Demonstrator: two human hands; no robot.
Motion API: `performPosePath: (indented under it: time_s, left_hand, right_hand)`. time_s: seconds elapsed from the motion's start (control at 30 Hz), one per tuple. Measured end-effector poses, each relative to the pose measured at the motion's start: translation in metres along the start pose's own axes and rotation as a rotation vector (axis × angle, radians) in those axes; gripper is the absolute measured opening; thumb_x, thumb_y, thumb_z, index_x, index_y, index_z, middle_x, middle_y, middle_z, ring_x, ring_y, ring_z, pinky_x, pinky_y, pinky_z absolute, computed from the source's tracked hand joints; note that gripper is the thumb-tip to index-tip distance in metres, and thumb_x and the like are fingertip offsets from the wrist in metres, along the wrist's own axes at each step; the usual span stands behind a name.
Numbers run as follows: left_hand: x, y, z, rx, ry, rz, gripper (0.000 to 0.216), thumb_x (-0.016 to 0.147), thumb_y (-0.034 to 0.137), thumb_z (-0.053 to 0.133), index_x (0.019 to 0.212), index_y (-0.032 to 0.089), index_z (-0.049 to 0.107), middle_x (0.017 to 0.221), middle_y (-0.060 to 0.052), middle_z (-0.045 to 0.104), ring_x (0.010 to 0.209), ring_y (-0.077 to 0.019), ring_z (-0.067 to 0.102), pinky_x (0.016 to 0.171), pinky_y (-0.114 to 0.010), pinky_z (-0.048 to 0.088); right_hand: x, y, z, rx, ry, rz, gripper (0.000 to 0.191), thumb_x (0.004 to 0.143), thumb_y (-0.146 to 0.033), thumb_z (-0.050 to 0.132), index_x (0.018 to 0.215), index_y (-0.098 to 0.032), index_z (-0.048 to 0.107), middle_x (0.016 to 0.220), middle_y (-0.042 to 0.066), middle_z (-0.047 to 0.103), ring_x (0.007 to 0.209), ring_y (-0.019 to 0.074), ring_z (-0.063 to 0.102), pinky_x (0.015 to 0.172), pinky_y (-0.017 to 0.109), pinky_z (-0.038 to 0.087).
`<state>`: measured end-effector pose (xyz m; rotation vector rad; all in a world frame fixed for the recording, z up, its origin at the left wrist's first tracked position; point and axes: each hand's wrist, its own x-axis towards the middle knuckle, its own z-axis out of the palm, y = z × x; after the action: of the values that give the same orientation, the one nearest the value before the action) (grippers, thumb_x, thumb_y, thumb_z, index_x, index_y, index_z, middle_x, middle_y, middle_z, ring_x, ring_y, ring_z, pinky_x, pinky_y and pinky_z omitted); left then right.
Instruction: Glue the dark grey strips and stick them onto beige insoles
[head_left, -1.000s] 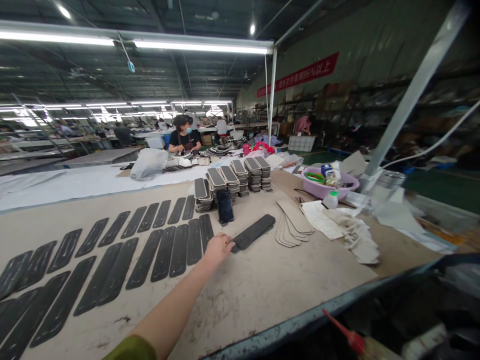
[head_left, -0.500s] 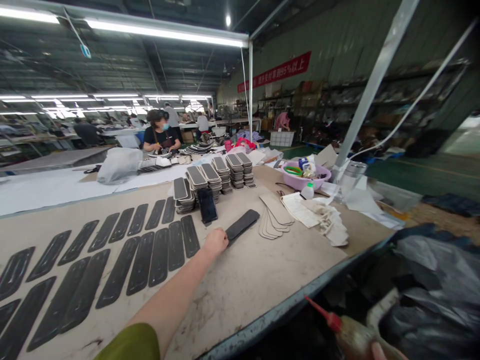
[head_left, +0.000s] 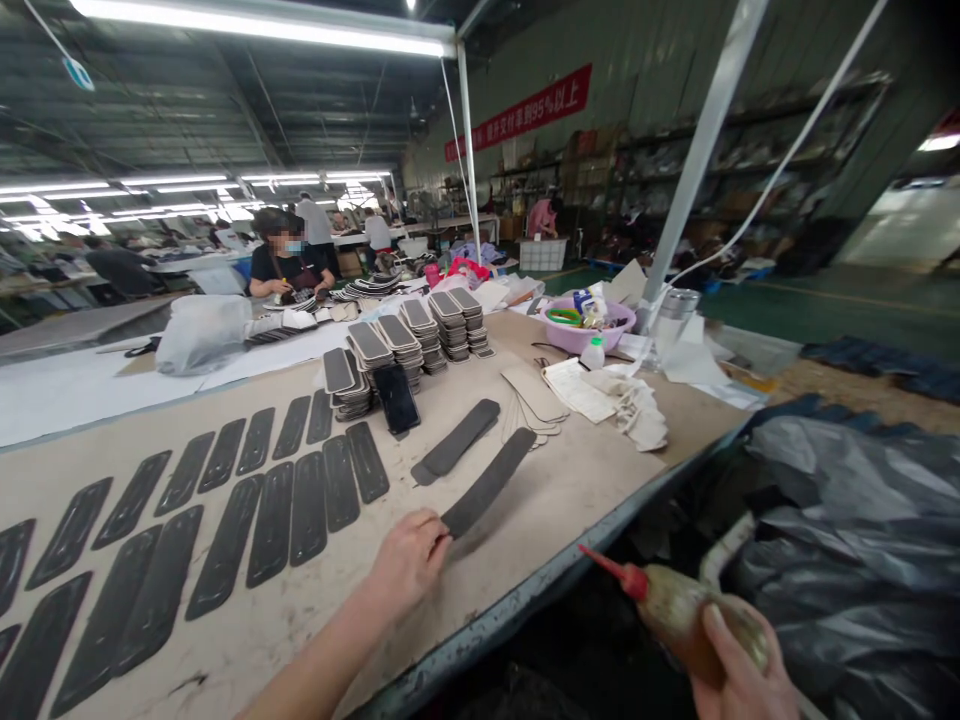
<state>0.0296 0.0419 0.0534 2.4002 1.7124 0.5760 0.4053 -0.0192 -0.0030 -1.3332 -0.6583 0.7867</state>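
Observation:
Pinched in my left hand is the near end of a dark grey rounded strip, its far end raised off the table. Just behind it, a few more dark strips lie stacked on the brown table top. My right hand grips a glue bottle with a red pointed nozzle, held beyond the table's front edge with the tip toward the left. Two rows of dark strips with shiny wet streaks lie flat to the left of my left hand.
Piles of pale-edged strips stand behind a black phone. Beige pieces, a notebook, a crumpled cloth and a purple basin are further right. Black plastic lies beside the table. A co-worker sits across.
My left hand has lifted one strip off the small stack and drawn it nearer. My right hand has risen further into view with the bottle. The view has shifted to the right.

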Motion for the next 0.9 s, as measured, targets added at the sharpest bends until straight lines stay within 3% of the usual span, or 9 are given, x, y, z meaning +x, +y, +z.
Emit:
performPosePath:
  time_s: [0.07, 0.13, 0.3, 0.47, 0.63, 0.9]
  left_hand:
    - [-0.020, 0.010, 0.015, -0.049, -0.037, 0.013, 0.019, 0.088, 0.021, 0.049, 0.081, 0.018, 0.067, 0.081, -0.005, 0.061, 0.077, -0.0164, 0.060, 0.073, -0.028, 0.051]
    - [-0.034, 0.013, 0.027, -0.087, -0.015, -0.001, 0.019, 0.088, 0.022, 0.049, 0.084, 0.018, 0.067, 0.085, -0.006, 0.061, 0.080, -0.0167, 0.060, 0.076, -0.030, 0.052]
    - [-0.051, 0.003, 0.035, -0.110, 0.172, 0.054, 0.022, 0.091, 0.018, 0.045, 0.095, 0.016, 0.066, 0.095, -0.009, 0.061, 0.088, -0.0173, 0.059, 0.081, -0.032, 0.052]
    - [-0.060, -0.002, 0.032, -0.111, 0.159, 0.109, 0.023, 0.091, 0.015, 0.045, 0.098, 0.017, 0.067, 0.093, -0.008, 0.064, 0.087, -0.0165, 0.057, 0.081, -0.032, 0.052]
    - [-0.061, 0.002, 0.032, -0.093, 0.157, 0.121, 0.024, 0.091, 0.015, 0.044, 0.098, 0.016, 0.066, 0.093, -0.008, 0.066, 0.085, -0.0170, 0.059, 0.080, -0.034, 0.052]
    - [-0.062, 0.001, 0.034, -0.081, 0.148, 0.091, 0.023, 0.090, 0.016, 0.045, 0.097, 0.017, 0.066, 0.094, -0.008, 0.067, 0.086, -0.0178, 0.060, 0.082, -0.036, 0.053]
  right_hand:
    - [-0.010, -0.008, 0.018, 0.015, -0.005, 0.070, 0.043, 0.072, -0.044, 0.070, 0.105, -0.024, 0.051, 0.087, 0.000, 0.059, 0.071, 0.0165, 0.058, 0.060, 0.027, 0.049]
    - [-0.019, -0.016, 0.037, -0.053, -0.058, 0.039, 0.042, 0.071, -0.046, 0.071, 0.101, -0.023, 0.051, 0.083, 0.000, 0.059, 0.068, 0.0153, 0.057, 0.060, 0.026, 0.048]
    - [-0.039, -0.021, 0.083, -0.332, -0.245, -0.260, 0.031, 0.077, -0.044, 0.065, 0.094, -0.021, 0.052, 0.077, -0.001, 0.056, 0.065, 0.0143, 0.054, 0.059, 0.025, 0.046]
    - [-0.050, -0.015, 0.119, -0.411, -0.404, -0.594, 0.018, 0.083, -0.033, 0.060, 0.094, -0.022, 0.051, 0.078, 0.000, 0.055, 0.064, 0.0141, 0.054, 0.058, 0.025, 0.046]
    - [-0.052, -0.012, 0.139, -0.396, -0.558, -0.765, 0.013, 0.084, -0.022, 0.057, 0.095, -0.022, 0.049, 0.081, 0.001, 0.053, 0.070, 0.0149, 0.054, 0.063, 0.027, 0.046]
    - [-0.053, -0.005, 0.148, -0.404, -0.647, -0.788, 0.016, 0.083, -0.016, 0.054, 0.095, -0.022, 0.047, 0.081, 0.001, 0.052, 0.071, 0.0156, 0.053, 0.063, 0.028, 0.047]
